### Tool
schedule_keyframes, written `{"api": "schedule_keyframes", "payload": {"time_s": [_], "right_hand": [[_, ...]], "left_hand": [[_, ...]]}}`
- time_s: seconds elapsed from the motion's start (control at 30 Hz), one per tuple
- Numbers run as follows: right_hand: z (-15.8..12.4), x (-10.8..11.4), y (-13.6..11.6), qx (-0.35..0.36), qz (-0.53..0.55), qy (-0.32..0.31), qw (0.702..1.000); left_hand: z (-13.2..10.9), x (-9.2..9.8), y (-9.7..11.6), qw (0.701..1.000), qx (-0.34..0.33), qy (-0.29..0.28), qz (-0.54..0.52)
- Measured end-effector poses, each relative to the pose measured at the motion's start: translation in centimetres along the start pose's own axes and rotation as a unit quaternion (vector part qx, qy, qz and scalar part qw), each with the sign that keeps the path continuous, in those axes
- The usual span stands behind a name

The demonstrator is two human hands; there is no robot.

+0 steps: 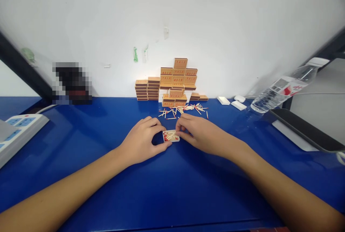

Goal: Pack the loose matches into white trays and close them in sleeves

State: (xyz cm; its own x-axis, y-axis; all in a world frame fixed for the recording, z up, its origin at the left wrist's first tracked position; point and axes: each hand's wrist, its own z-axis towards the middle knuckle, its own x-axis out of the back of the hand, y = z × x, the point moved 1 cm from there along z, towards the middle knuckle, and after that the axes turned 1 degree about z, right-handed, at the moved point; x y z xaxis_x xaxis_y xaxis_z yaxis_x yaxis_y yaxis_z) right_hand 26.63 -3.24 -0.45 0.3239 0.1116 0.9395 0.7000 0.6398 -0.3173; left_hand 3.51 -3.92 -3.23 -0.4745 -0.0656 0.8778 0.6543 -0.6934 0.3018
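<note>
A small white matchbox tray (178,139) lies on the blue table, with several red-tipped matches (170,136) inside it. My left hand (144,139) grips the tray's left end between thumb and fingers. At the tray's right end is my right hand (198,133), its thumb and index finger pinched together over the matches; whatever is between the fingertips is too small to make out. Behind the tray, loose matches (198,108) are scattered in front of stacked orange matchboxes (178,80).
More matchboxes (147,90) are stacked against the wall. To the right are small white trays (238,105), a leaning plastic bottle (285,88) and a black phone-like object (307,129). A power strip (27,131) sits at the left, near a blurred dark object (74,84).
</note>
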Motion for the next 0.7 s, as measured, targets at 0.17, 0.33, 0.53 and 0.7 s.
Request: {"api": "schedule_keyframes", "payload": {"time_s": [0.17,0.33,0.53,0.7], "right_hand": [[0.07,-0.44,-0.22,0.004,0.009,0.005,1.000],[0.24,-0.34,-0.42,-0.005,0.028,-0.003,1.000],[0.41,-0.13,-0.54,0.013,0.056,0.012,0.998],[0.15,0.12,0.06,0.004,0.039,0.017,0.999]], "left_hand": [[0.01,0.07,0.11,1.000,-0.001,0.001,0.006],[0.02,0.35,0.63,0.999,-0.026,0.033,-0.026],[-0.11,0.20,0.79,0.996,-0.058,0.024,-0.062],[-0.16,0.13,0.71,0.995,-0.048,0.024,-0.078]]}}
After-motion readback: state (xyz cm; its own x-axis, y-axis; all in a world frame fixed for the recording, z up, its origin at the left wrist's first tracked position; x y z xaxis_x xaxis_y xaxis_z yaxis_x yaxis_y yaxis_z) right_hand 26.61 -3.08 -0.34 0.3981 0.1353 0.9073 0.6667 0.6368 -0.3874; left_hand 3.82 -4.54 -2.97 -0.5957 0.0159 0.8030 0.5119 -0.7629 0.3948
